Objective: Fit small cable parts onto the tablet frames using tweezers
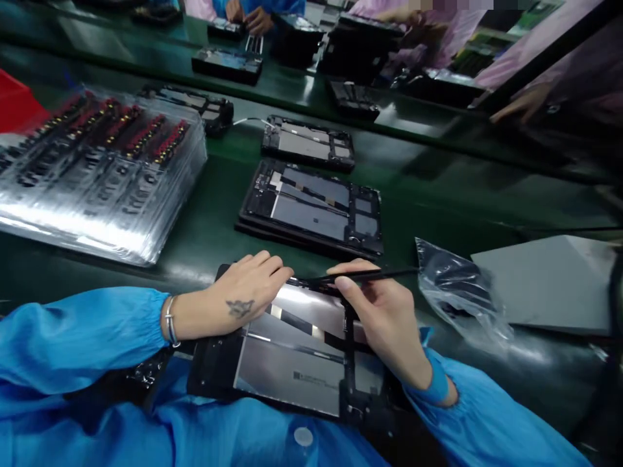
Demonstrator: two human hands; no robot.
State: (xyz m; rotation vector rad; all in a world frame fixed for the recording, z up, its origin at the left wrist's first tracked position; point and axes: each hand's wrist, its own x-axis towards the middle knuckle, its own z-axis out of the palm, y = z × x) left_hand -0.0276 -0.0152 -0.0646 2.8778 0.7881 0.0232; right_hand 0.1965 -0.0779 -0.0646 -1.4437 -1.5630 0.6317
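The right hand (384, 318) pinches a slim black spudger (370, 276) narrowly between thumb and fingers, its tip at the far edge of the open tablet frame (292, 363). The left hand (238, 292) rests loosely curved on that edge, holding nothing. Beyond the frame lie stacked tablet housings (311, 211); a crumpled plastic bag (457, 292) sits just right of it.

Glossy green assembly bench (438, 194), second bench (146, 45) beyond.

Bright blue sleeves (82, 344), black tablet frames (257, 202), a seemingly dark-green bench (428, 201)
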